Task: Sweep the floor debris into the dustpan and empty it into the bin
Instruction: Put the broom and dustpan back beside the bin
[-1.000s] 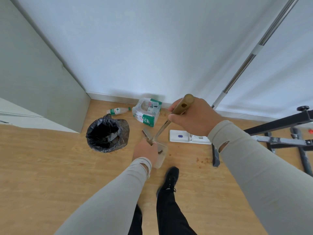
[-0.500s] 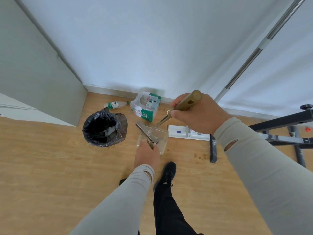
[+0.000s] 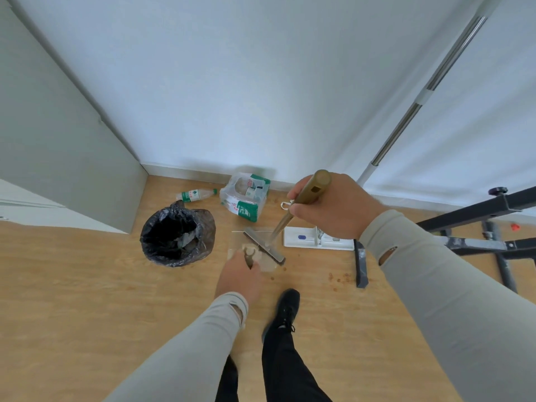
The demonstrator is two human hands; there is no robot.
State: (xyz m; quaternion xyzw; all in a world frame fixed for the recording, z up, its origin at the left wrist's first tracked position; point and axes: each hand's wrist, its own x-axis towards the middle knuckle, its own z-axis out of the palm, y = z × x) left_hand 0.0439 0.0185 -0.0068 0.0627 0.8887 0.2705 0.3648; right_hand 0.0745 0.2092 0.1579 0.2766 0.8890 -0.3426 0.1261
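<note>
wood floor (image 3: pixel 87 285) lies open toward the viewer and left. the black-lined bin (image 3: pixel 177 235) stands near the wall corner, left of the clear dustpan (image 3: pixel 262 245). a green-labelled bottle pack (image 3: pixel 246 197) sits by the wall, its writing unreadable. right hand (image 3: pixel 333 210) grips the broom (image 3: pixel 290 216) handle's top; left hand (image 3: pixel 239 278) holds the dustpan handle. debris (image 3: pixel 339 277) lies just right.

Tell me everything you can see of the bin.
The bin is small and round, lined with a black plastic bag whose crinkled edge folds over the rim and bunches into a peak at the back. It stands upright and open on the wooden floor, near the corner of a grey cabinet. Some crumpled grey rubbish lies inside. No hand touches it; a plastic bottle lies on the floor just behind it.
</note>
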